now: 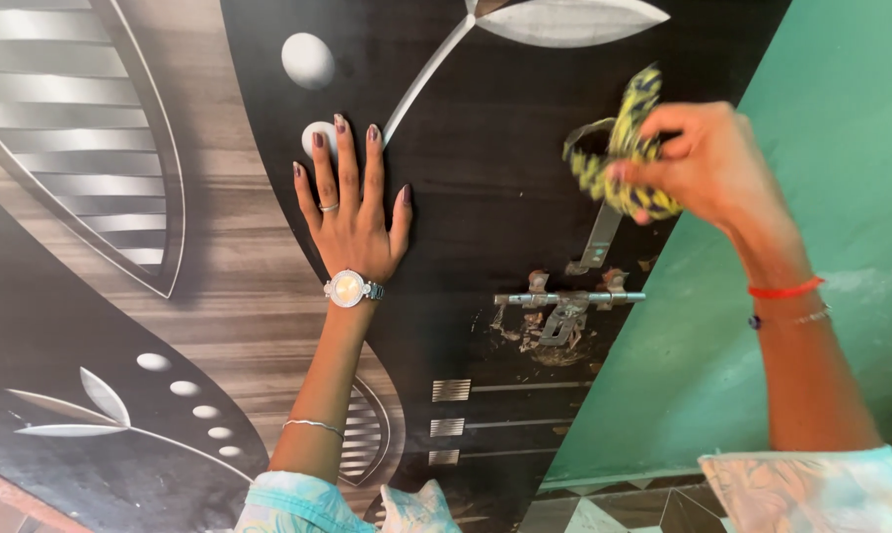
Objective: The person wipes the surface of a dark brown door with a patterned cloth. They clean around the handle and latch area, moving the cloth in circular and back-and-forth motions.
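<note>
Left hand (352, 212) is laid flat on the door (485, 148), fingers spread, palm pressed against the dark laminate panel; nothing is gripped. A wristwatch (350, 288) is worn on that wrist, a ring on one finger, a thin bangle further down the forearm.

Right hand (707, 163) is closed around a bunched yellow-and-black patterned cloth (619, 158), pinched between thumb and fingers. The cloth is held up at the door's edge, just above the hasp arm (596, 242) of the latch; whether it touches the door surface cannot be told. A red thread band (783, 290) is seen on the right wrist.

Cloth judged light, soft, limp, easily crumpled, not slippery, not fragile; it is best taken as a wad in the fist, as done here, with loose ends tucked in so they are not snagged on hardware.

Below the cloth, a metal sliding bolt latch (564, 298) is mounted, with scuffed, grimy residue around it. Door decorated with silver leaf and oval motifs. A green wall (811, 79) is seen beside the door edge.
</note>
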